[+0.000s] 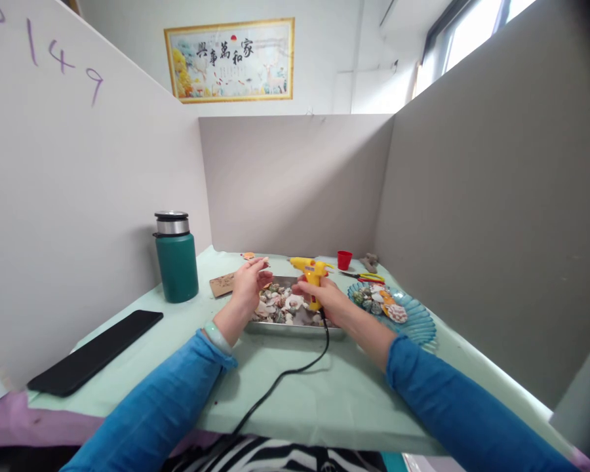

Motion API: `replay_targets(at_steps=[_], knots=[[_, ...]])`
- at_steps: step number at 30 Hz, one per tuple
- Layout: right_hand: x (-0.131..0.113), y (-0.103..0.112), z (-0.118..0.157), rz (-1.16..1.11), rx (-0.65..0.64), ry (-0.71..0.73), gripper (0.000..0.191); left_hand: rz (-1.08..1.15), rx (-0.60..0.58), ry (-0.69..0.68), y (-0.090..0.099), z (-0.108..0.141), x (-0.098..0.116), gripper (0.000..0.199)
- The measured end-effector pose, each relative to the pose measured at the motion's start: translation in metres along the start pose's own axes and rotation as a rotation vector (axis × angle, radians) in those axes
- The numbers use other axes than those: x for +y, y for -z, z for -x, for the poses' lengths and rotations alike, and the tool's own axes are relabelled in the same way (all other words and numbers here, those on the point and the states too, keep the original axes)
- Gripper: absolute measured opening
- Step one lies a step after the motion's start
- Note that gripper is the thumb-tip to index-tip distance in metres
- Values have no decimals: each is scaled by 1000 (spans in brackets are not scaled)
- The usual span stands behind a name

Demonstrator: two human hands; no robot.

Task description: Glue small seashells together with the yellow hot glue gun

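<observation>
My right hand (328,296) is wrapped round the grip of a yellow hot glue gun (311,267). The nozzle points left, towards my left hand (248,283), and a black cord (295,371) runs down from the handle. The fingertips of my left hand are pinched together, with something tiny at them that is too small to make out. Beneath both hands lies a metal tray (280,330) filled with many small seashells (281,303). A blue scalloped plate (421,322) bearing more shells (396,312) is beside my right forearm.
A green flask (177,267) stands at the left, with a flat black slab (98,351) in front. Brown cardboard (221,285) lies behind my left hand. At the back right are a red cup (344,260), yellow-and-red-handled scissors (371,278) and grey pieces (370,262). Panels enclose the table.
</observation>
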State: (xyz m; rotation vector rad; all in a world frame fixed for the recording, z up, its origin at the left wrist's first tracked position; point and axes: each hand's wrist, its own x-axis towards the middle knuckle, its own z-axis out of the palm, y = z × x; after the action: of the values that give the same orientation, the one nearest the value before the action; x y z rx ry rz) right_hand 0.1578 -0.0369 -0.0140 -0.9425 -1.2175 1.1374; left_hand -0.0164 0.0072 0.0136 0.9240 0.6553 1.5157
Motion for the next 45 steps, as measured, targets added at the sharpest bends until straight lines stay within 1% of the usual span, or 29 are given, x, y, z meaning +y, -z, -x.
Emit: replay_targets(at_steps=[1, 3, 6, 10, 12, 14, 16, 17, 20, 21, 23, 25, 28, 33, 37, 41, 45], knots=[[-1, 3, -1, -24, 11, 15, 21, -13, -32, 10, -1, 2, 0, 28], [-4, 7, -2, -77, -3, -20, 22, -38, -84, 32, -2, 5, 0, 28], [-10, 10, 0, -133, -55, -180, 20, -61, -104, 53, -2, 6, -2, 27], [-12, 1, 5, -218, -171, -455, 15, -47, -44, 30, -2, 4, -2, 24], [-10, -5, 5, -216, -199, -489, 14, -36, -1, 6, -1, 2, -2, 22], [-6, -6, 3, -171, -165, -423, 14, -30, 22, -8, -1, 1, -2, 23], [-3, -4, -1, -107, -59, -254, 16, -37, -6, -6, 0, 0, -3, 25], [-3, -1, -3, -78, -12, -173, 18, -43, -41, 2, 1, 0, -4, 26], [-6, 11, -6, 21, 30, 31, 24, -74, -186, 68, 3, 1, -8, 29], [-7, 15, -6, 76, 45, 83, 27, -87, -228, 101, 4, 1, -9, 29], [-10, 22, -6, 181, 59, 136, 32, -117, -278, 159, 6, 1, -12, 29], [-11, 26, -5, 255, 42, 162, 39, -140, -294, 194, 7, 0, -14, 27], [-10, 26, -4, 249, -10, 176, 40, -155, -293, 231, 8, 0, -14, 24], [-10, 24, 2, 191, -126, 106, 39, -176, -259, 260, 6, 0, -10, 20], [-10, 25, 5, 230, -170, 102, 38, -165, -215, 243, 6, -1, -8, 19], [-10, 26, 6, 327, -184, 80, 36, -200, -185, 190, 9, -3, -9, 23], [-13, 24, 9, 434, -211, 46, 40, -250, -200, 132, 11, -5, -10, 28]])
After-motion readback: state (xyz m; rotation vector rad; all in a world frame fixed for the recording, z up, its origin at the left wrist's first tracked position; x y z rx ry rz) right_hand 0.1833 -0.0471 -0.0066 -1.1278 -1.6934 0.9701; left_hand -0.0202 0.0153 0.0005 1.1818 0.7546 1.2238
